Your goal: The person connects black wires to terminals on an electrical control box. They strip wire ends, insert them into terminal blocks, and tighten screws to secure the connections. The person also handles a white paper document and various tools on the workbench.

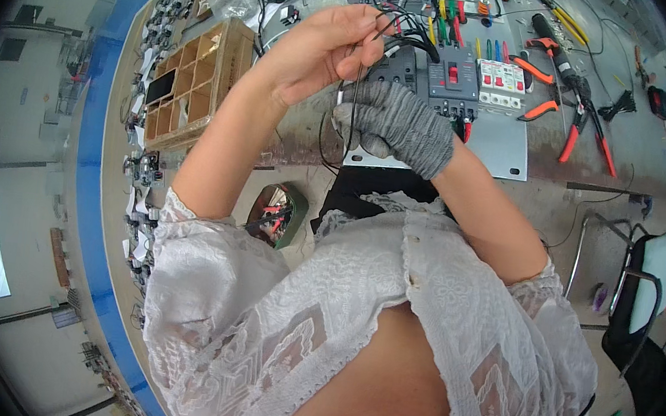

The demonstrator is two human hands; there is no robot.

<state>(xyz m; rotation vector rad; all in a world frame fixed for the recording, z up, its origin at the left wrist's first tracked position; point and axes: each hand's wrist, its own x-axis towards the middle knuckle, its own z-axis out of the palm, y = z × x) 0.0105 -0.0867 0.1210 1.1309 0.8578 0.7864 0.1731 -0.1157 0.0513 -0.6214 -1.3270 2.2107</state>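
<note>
My bare left hand (325,51) pinches a thin black wire (353,100) between its thumb and fingers. My right hand (398,125), in a grey knitted glove, is closed around the same wire just below, and a small white piece shows at its fingertips. Both hands are over the left part of a light metal mounting plate (509,155). Right behind the glove stands a dark grey circuit breaker (453,81) with a red switch. Another dark breaker (397,67) is partly hidden by my hands. Bundled black wires (415,46) run above them.
White miniature breakers (501,83) with red levers sit to the right. Orange-handled pliers (542,108), a red-handled crimping tool (578,112) and a yellow-handled tool (568,21) lie farther right. On the left are a wooden compartment box (225,75) and a green bin (295,219) below the bench.
</note>
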